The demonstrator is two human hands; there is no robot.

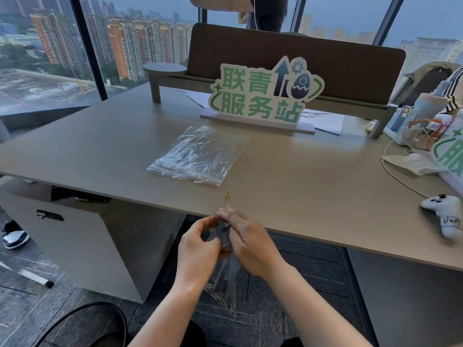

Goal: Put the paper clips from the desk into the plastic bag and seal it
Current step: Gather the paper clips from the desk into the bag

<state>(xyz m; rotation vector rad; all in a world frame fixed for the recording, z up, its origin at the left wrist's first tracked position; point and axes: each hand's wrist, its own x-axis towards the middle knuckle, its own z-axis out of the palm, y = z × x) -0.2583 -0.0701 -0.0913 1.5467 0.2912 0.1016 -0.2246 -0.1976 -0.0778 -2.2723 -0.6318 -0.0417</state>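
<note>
Clear, thin plastic is the trouble here: the plastic bag [224, 279] hangs off the near edge of the worktop [313, 171], pinched at its top between both hands, with a cluster of paper clips [220, 296] showing through its lower part. The left hand [198, 249] is curled shut on the bag's mouth from one side and the right hand [253, 242] grips it from the other, fingertips meeting over the strip. Since the bag dangles over the floor, a seal pressed only partway could let clips slide out and scatter below, I judge; the film is slippery and the weight sits low, so a loosened pinch could drop the whole thing. One small gold paper clip [227, 195] lies on the worktop just beyond the hands, so closing now would likely leave it out.

The worktop is a broad, pale wood-look slab, largely bare. A stack of spare clear bags [200, 155] lies at its middle, a green-lettered sign [265, 92] stands behind on a base, and a white game controller [444, 214] sits at the right edge near cables and clutter. Floor-to-ceiling windows behind show tower blocks under a dull sky.
</note>
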